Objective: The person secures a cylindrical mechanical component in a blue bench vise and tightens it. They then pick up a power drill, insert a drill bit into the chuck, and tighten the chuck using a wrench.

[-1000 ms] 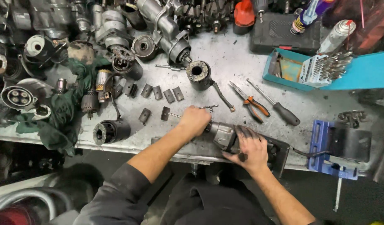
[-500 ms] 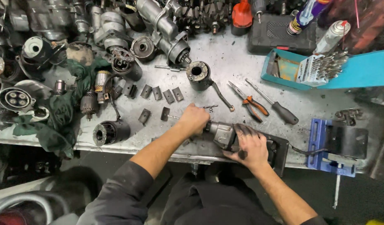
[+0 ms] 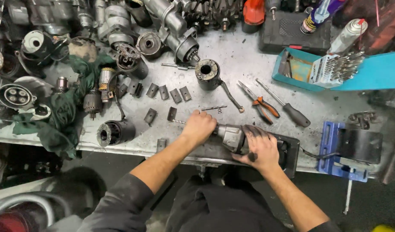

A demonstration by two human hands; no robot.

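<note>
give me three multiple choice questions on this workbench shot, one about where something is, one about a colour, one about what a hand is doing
1. Where do the pliers lie?
A. beside the screwdriver, right of the black cylinder
B. inside the blue vise
C. on the green rag

2. What colour are the plier handles?
A. orange
B. white
C. purple

3. What is the right hand doing?
A. hanging off the bench
B. lying on the grey power tool
C. holding the spray can

Answers:
1 A, they lie on bare metal bench top next to the screwdriver.
2 A, both grips show orange.
3 B, its grimy fingers wrap the tool body while the left hand grips the tool's front end.
</note>
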